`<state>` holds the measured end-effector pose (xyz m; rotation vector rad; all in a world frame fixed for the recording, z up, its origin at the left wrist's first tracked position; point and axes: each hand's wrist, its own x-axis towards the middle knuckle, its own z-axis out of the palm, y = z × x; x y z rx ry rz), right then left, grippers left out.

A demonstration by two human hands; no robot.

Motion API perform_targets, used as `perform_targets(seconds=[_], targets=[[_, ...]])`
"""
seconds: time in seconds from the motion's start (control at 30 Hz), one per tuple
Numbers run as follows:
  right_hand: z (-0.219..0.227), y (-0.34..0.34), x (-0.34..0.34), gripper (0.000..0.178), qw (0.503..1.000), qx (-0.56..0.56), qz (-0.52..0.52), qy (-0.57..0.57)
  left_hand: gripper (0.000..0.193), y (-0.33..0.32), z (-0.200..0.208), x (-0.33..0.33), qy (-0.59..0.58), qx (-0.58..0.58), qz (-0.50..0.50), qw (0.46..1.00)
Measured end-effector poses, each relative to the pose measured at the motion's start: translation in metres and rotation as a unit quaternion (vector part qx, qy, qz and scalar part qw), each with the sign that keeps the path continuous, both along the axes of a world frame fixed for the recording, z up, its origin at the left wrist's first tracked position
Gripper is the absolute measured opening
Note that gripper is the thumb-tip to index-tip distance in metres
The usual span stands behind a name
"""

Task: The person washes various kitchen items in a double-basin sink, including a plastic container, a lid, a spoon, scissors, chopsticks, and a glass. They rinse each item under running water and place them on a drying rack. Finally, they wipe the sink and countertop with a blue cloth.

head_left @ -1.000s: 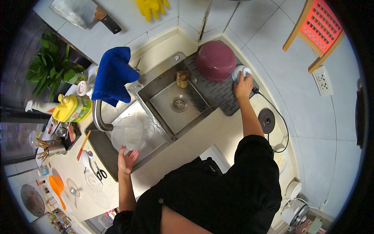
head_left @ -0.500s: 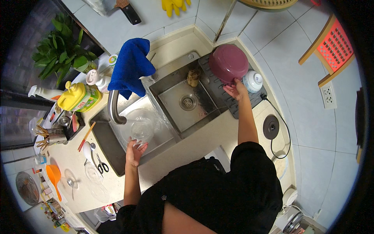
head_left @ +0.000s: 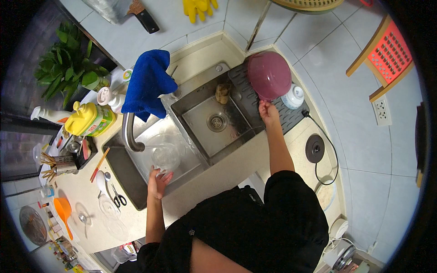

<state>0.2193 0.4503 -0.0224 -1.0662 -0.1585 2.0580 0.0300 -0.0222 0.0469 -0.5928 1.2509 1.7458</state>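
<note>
My left hand (head_left: 159, 183) is at the near side of the left sink bowl, its thumb and fingers on the rim of a clear, round bowl (head_left: 165, 158). The clear bowl is under the tap (head_left: 132, 136), where a thin stream of water seems to run. My right hand (head_left: 269, 112) reaches over the dark drying mat (head_left: 291, 119), fingers closed at the near rim of an upside-down purple basin (head_left: 269, 75). A white bowl (head_left: 293, 96) sits on the mat just right of that hand. The blue cloth (head_left: 150, 86) hangs over the tap.
A brown lump (head_left: 222, 93) lies in the right sink bowl (head_left: 200, 119). Left of the sink are scissors (head_left: 119, 200), red chopsticks (head_left: 100, 164), a yellow jug (head_left: 89, 119) and an orange ladle (head_left: 63, 210). A black kettle base (head_left: 315, 148) with its cord stands right.
My right hand has gone from spread fingers beside the purple basin to fingers closed at its rim. The basin has shifted slightly right. My left hand stays at the clear bowl.
</note>
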Motion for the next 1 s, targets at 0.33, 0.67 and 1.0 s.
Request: perform_targets(seconds=[0.33, 0.67, 1.0], targets=[[0.065, -0.038, 0.004, 0.014, 0.96, 0.236, 0.073, -0.136, 0.087, -0.006, 0.0, 0.003, -0.017, -0.015, 0.019, 1.0], [0.182, -0.034, -0.002, 0.015, 0.653, 0.597, 0.22, -0.41, 0.084, -0.001, -0.022, -0.002, 0.013, 0.078, -0.024, 0.997], [0.405, -0.093, -0.041, 0.025, 0.449, 0.727, 0.356, -0.379, 0.068, 0.0, -0.041, -0.014, 0.01, 0.151, -0.039, 0.988]])
